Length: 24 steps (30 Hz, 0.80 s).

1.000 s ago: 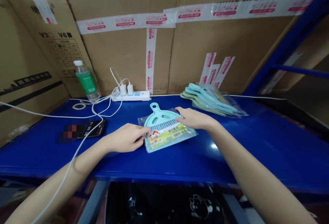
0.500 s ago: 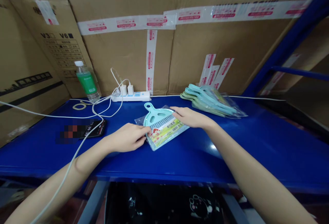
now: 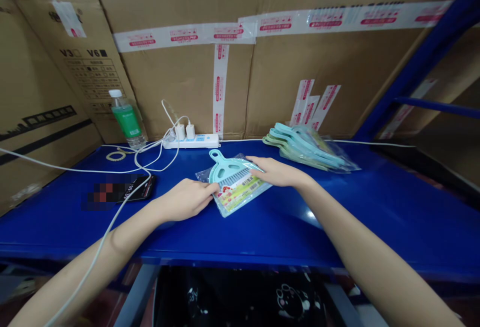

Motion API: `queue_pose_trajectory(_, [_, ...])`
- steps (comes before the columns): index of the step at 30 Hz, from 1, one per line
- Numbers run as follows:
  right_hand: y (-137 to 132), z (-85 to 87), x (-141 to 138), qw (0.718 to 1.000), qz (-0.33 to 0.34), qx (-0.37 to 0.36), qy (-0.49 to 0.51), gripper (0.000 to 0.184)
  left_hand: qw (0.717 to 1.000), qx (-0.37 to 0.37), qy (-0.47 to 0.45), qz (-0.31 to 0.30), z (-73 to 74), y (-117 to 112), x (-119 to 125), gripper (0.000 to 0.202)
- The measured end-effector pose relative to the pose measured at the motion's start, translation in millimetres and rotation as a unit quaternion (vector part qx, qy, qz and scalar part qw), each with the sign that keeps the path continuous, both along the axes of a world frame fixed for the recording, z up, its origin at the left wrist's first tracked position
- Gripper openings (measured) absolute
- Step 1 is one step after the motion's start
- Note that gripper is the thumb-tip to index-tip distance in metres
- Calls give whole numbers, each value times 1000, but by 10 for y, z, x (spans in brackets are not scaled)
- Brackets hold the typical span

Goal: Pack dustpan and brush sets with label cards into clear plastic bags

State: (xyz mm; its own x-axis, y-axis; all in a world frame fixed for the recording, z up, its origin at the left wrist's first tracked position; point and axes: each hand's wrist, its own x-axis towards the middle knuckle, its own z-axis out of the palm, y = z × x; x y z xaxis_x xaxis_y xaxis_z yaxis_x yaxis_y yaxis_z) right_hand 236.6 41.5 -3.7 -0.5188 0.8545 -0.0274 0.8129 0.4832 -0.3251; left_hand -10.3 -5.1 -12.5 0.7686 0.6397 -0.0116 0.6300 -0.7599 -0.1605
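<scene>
Left hand [image 3: 185, 199], fingers closed, pinches the dustpan pack [image 3: 236, 189] at its 8 o'clock edge on the blue shelf [image 3: 337, 217]. The pack's long axis runs 5 to 11 o'clock, handle pointing 11. Right hand [image 3: 275, 172] lies flat on its 2 o'clock edge, fingers stretched out.

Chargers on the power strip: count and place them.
2. One charger sits at the left end of the power strip; the other stands just right of it. None looks hidden.

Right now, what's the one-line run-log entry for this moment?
left hand: pinches bagged dustpan set | right hand: rests on it | surface: blue shelf
</scene>
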Motion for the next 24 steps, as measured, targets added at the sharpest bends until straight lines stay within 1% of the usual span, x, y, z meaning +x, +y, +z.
queue_pose_trajectory(2, [-4, 3, 4, 999, -33, 2, -7, 51, 1000, -1, 12, 16, 8, 2, 1, 15])
queue_pose_trajectory(4, [-5, 3, 7, 999, -53, -1, -9, 53, 999, -3, 25, 37, 19, 4, 4, 14])
queue_pose_trajectory(8, [-11, 7, 12, 997, -78, 9, -10, 49, 995, 1, 46, 90, 43, 8, 10, 17])
queue_pose_trajectory(10, [-17, 18, 20, 992, -112, 36, -44, 46, 992, -2, 55, 112, 50, 11, 7, 19])
queue_pose_trajectory(13, [-26, 40, 35, 979, -152, 64, -116, 38, 988, -11, 67, 142, 61, 16, 4, 23])
queue_pose_trajectory(16, [-30, 54, 47, 974, -155, 48, -160, 31, 978, -4, 77, 193, 79, 19, 19, 27])
queue_pose_trajectory(19, [-30, 50, 48, 972, -142, 17, -189, 27, 959, 18, 69, 275, 102, 20, 44, 31])
queue_pose_trajectory(21, [-28, 42, 43, 972, -131, 5, -196, 26, 946, 28, 68, 316, 110, 20, 52, 32])
queue_pose_trajectory(24, [-17, 26, 35, 974, -119, 1, -194, 25, 939, 11, 100, 330, 104, 19, 44, 31])
